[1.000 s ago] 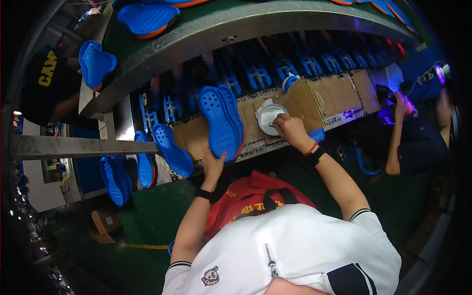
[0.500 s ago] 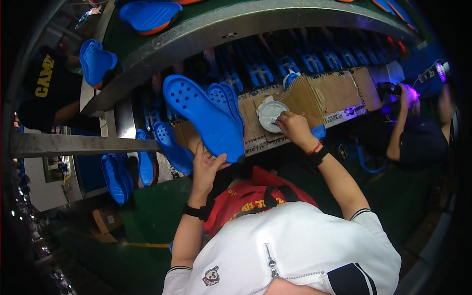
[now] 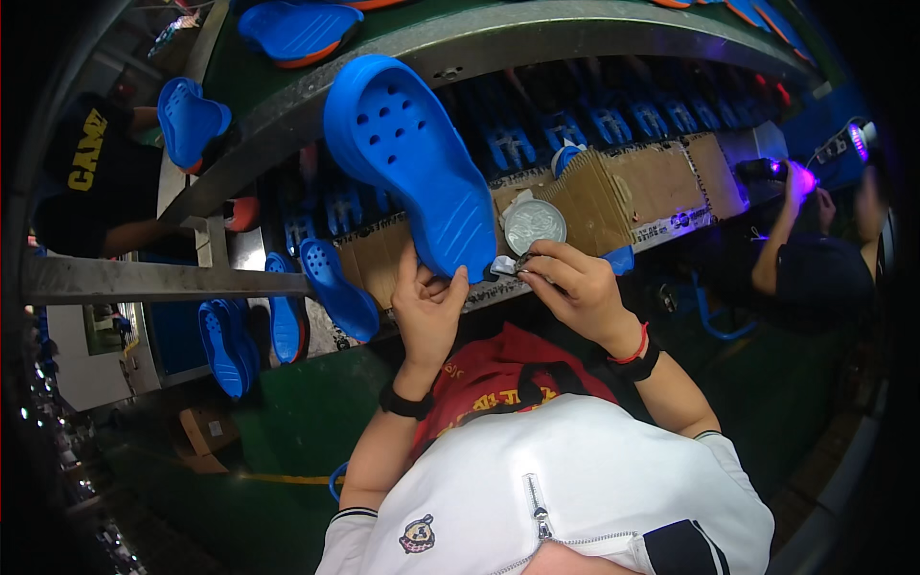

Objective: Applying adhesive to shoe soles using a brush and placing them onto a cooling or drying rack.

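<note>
A blue shoe sole (image 3: 422,172), with round holes at its wide far end and grooves near me, stands tilted up over the bench. My left hand (image 3: 428,311) pinches its near end. Close to that same end, my right hand (image 3: 580,287) grips a small, thin dark tool (image 3: 520,263) between thumb and fingers; its kind is unclear. Beside the tool tip and the sole's edge there is a small whitish piece (image 3: 503,265). Just beyond my right fingers sits a round dish (image 3: 535,228) of pale grey-white paste, on the cardboard.
More blue soles lie to the left, including one propped on the bench (image 3: 337,287) and a stack (image 3: 228,347). A metal rail (image 3: 460,67) crosses beyond the cardboard-covered bench (image 3: 661,177). A metal bar (image 3: 163,281) juts in from the left. Co-workers are at both sides.
My right hand has drawn back from the paste dish toward the sole's near end. My left hand has shifted right with the sole, which is turned more upright.
</note>
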Available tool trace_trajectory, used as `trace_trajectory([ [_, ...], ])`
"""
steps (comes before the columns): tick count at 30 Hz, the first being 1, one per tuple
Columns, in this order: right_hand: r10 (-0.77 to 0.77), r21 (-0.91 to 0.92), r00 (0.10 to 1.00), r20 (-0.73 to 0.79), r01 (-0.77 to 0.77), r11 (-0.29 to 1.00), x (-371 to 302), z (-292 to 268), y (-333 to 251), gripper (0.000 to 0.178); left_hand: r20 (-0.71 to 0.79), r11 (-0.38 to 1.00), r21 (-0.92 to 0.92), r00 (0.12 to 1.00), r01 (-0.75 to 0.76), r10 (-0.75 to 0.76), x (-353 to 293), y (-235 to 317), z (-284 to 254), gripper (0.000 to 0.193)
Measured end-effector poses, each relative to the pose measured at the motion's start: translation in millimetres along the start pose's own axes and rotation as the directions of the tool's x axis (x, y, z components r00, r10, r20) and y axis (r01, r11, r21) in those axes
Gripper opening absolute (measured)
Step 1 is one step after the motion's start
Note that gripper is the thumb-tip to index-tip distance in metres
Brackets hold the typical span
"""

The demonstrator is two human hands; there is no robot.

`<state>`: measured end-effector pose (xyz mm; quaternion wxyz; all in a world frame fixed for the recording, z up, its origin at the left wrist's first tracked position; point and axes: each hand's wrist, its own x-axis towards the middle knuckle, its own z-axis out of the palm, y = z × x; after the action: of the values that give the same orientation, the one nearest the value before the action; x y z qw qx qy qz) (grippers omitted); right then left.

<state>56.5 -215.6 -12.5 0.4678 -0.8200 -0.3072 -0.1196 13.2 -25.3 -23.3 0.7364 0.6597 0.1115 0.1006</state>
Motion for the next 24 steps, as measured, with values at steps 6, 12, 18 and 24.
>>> trace_trajectory([
  [6,-0.046,-0.054,0.998,0.052,0.048,0.997,1.1,3.6,-3.1,0.013,-0.035,0.991,0.118,0.997,-0.06,0.065,-3.5,-1.9,-2.0,0.063],
  [12,-0.043,0.028,0.996,0.073,0.041,0.999,4.3,4.1,-5.3,0.014,-0.029,0.982,0.157,0.993,-0.105,0.111,-5.5,-2.3,-2.7,0.06],
  [18,-0.063,-0.054,0.995,0.071,0.067,0.996,5.2,5.3,-6.0,0.013,-0.028,0.983,0.136,0.992,-0.12,0.125,-6.7,-0.5,-3.4,0.059],
  [24,-0.066,-0.132,0.995,0.075,0.075,0.988,4.4,1.9,-6.0,0.012,-0.03,0.991,0.126,0.998,-0.048,0.052,-10.1,-1.6,-4.9,0.061],
])
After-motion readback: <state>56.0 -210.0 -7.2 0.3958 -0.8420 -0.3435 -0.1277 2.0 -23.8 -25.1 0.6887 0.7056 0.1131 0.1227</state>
